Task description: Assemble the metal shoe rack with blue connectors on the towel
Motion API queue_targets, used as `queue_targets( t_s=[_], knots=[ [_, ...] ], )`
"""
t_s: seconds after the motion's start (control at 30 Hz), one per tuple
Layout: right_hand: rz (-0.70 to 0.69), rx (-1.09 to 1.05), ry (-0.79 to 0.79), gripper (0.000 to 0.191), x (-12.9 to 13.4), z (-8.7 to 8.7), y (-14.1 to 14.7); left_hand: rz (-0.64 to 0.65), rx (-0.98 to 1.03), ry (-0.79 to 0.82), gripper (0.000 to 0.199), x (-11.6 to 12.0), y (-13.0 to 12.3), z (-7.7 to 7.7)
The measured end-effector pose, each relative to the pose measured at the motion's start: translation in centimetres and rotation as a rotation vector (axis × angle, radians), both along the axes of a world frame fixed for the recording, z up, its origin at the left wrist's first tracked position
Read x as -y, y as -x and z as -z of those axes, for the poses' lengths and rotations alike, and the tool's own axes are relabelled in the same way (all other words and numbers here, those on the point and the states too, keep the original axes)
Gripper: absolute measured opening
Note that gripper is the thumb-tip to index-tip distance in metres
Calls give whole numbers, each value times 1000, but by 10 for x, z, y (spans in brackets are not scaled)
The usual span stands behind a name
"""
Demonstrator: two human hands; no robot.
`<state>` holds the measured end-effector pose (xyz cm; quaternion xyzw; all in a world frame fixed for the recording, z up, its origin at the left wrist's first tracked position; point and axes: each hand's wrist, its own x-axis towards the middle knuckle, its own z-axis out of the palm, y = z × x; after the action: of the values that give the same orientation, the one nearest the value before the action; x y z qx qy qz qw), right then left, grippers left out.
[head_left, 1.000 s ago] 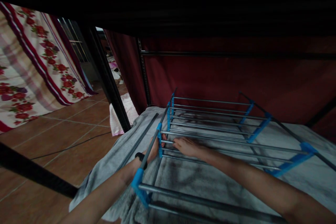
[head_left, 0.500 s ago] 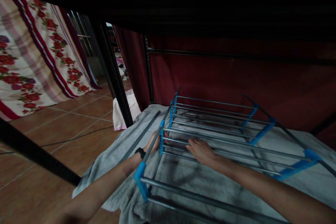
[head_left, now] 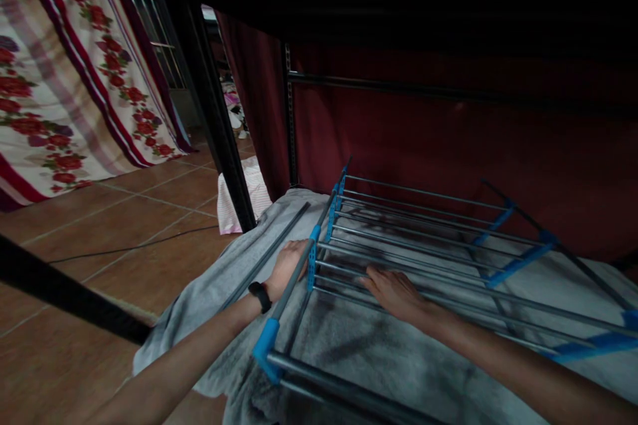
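A shoe rack (head_left: 393,236) of grey metal tubes with blue plastic joints lies on a grey blanket (head_left: 343,352). My left hand (head_left: 289,264), with a black band on the wrist, is closed at the rack's left side tube, against a blue bracket (head_left: 312,264); its fingertips are hidden behind them. Inside the frame, my right hand (head_left: 395,291) bends over the thin cross rods, thumb and fingers closed about one of them near its left end. A blue corner joint (head_left: 266,348) sits at the near left end of the rack.
A loose grey tube (head_left: 272,252) lies on the blanket left of the rack. Black metal posts (head_left: 222,126) and a dark overhead surface frame the space. Behind hangs a dark red cloth (head_left: 423,126). A cable (head_left: 134,247) crosses the tiled floor; a flowered curtain (head_left: 74,80) hangs at left.
My left hand has shifted to the outer side of the bracket, and its fingertips no longer show inside the rack. My right hand stays at the rods. The view has tilted slightly.
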<state>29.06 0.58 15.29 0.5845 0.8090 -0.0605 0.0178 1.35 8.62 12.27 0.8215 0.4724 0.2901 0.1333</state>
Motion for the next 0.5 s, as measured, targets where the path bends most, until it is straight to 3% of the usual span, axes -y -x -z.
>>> queue_targets(
  t_s=[0.2, 0.37, 0.5],
  knots=[
    [13, 20, 8, 38, 1, 1, -2, 153, -163, -74, 20, 18, 6, -3],
    [-7, -6, 8, 35, 2, 3, -4, 186, -186, -64, 9, 23, 7, -10],
    [-5, -8, -2, 36, 1, 4, -4, 147, -191, -81, 17, 22, 5, -10]
  ],
)
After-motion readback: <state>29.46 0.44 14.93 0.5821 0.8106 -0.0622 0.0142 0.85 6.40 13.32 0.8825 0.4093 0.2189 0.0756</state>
